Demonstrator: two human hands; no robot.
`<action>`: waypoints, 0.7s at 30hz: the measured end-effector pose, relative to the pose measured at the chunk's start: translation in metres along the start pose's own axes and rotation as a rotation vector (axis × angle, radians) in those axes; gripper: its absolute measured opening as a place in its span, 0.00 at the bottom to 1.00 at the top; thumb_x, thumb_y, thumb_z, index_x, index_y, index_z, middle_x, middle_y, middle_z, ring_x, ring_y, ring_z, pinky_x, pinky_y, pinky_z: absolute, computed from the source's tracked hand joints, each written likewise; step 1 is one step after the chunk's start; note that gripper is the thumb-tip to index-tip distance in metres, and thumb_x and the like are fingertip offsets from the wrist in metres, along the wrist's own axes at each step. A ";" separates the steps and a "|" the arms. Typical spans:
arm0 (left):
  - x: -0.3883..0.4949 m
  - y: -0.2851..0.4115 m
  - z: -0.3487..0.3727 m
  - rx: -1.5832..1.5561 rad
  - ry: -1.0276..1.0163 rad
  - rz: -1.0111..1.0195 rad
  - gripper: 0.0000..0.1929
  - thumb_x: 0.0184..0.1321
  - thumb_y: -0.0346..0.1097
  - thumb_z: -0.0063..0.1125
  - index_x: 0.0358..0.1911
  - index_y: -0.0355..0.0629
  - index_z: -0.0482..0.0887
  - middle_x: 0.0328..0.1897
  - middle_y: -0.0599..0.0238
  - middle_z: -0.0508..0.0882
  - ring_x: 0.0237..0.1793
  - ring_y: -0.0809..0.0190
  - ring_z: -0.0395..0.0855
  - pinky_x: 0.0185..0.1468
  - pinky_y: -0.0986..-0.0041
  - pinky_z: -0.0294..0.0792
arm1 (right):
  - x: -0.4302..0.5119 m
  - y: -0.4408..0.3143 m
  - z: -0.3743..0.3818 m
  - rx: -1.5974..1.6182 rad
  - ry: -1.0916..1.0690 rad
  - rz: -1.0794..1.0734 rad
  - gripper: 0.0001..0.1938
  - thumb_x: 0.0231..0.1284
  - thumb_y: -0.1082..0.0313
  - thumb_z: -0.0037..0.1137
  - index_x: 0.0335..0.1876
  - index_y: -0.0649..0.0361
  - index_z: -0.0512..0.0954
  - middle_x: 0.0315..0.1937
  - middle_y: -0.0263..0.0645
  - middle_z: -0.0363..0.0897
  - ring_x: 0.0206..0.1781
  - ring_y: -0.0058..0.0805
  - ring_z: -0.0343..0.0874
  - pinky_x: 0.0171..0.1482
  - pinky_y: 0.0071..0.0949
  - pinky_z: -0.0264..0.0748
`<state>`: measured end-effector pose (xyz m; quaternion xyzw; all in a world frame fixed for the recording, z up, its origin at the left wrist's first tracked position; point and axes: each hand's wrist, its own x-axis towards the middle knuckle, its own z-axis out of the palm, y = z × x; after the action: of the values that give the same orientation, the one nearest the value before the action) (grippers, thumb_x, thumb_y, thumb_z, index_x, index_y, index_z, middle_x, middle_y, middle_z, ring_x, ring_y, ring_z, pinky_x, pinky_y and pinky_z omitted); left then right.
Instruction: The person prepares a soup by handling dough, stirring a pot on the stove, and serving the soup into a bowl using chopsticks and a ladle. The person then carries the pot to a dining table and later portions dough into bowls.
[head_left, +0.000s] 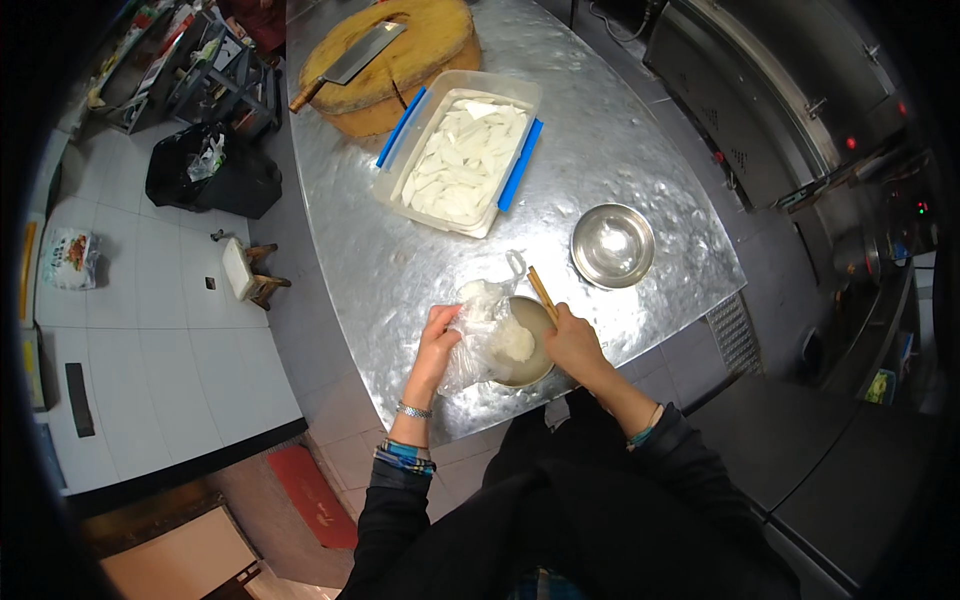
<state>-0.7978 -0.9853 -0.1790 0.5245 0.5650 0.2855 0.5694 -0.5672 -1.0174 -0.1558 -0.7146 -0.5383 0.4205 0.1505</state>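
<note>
My left hand (437, 336) grips a clear plastic bag (471, 352) tilted over the left side of a metal bowl (541, 322). White powder shows in the upper part of the bag, and a heap of white powder (514, 342) lies in the bowl. My right hand (574, 343) is at the bowl's right rim and holds a pair of wooden chopsticks (543, 294), their ends pointing up and away from me. Part of the bowl is hidden behind the bag. To the right stands a second, shiny metal bowl (613, 246).
Beyond the bowls, a plastic container (465, 165) with blue side clips holds white slices in liquid. A cleaver (364, 54) rests on a thick round wooden chopping block (442, 45). The steel table (337, 225) ends close to my body. A black bin (214, 172) and a stool (251, 271) stand left.
</note>
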 end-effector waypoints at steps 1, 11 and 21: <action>0.002 0.002 0.002 -0.039 -0.018 0.085 0.21 0.44 0.23 0.41 0.46 0.36 0.73 0.64 0.59 0.66 0.62 0.62 0.62 0.64 0.73 0.54 | 0.001 0.000 0.000 -0.012 -0.002 0.045 0.16 0.49 0.69 0.43 0.43 0.68 0.67 0.27 0.61 0.75 0.33 0.57 0.76 0.40 0.47 0.72; 0.003 0.031 0.011 -0.122 -0.171 0.154 0.09 0.45 0.25 0.38 0.30 0.36 0.72 0.49 0.61 0.77 0.49 0.64 0.71 0.55 0.75 0.62 | 0.008 0.009 0.003 0.055 0.049 -0.019 0.15 0.49 0.68 0.43 0.43 0.65 0.69 0.28 0.59 0.76 0.33 0.56 0.76 0.39 0.46 0.72; -0.032 0.059 0.047 0.777 0.083 0.720 0.09 0.47 0.23 0.49 0.34 0.36 0.76 0.47 0.53 0.78 0.46 0.46 0.75 0.52 0.65 0.66 | 0.010 0.024 0.019 0.261 0.130 -0.091 0.15 0.50 0.68 0.42 0.45 0.62 0.69 0.25 0.58 0.74 0.31 0.54 0.75 0.35 0.44 0.70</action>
<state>-0.7441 -1.0107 -0.1227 0.8458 0.4353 0.2533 0.1762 -0.5656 -1.0215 -0.1876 -0.6895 -0.4999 0.4327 0.2956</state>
